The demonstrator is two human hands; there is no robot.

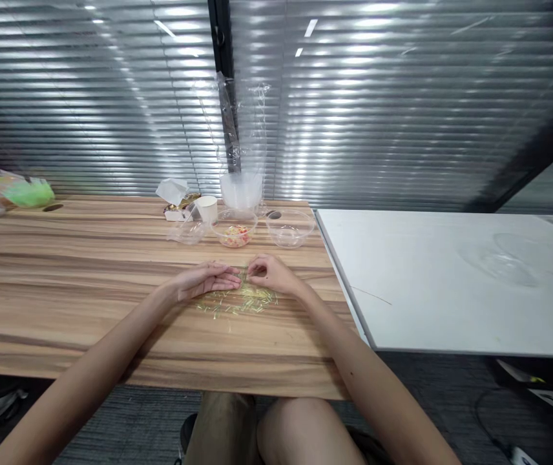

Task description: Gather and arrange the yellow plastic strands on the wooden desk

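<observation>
On the wooden table, short thin yellow-green pieces (252,301), like cut straws, lie scattered in a loose pile. My left hand (206,279) rests at the pile's left edge, fingers stretched out and palm turned partly up. Facing it from the right, my right hand (274,274) has its fingers curled in to the thumb over the far side of the pile. What sits between those fingertips is too small to make out. Just beyond the hands stand a clear bowl (236,237) with small orange, red and yellow bits and a second clear bowl (290,234).
Behind the bowls stand a white paper cup (207,209), a tissue box (174,197) and a tub in a clear plastic bag (242,187). Crumpled clear plastic (187,231) lies left of the bowls. A white table (431,323) adjoins on the right, with clear lids (504,261).
</observation>
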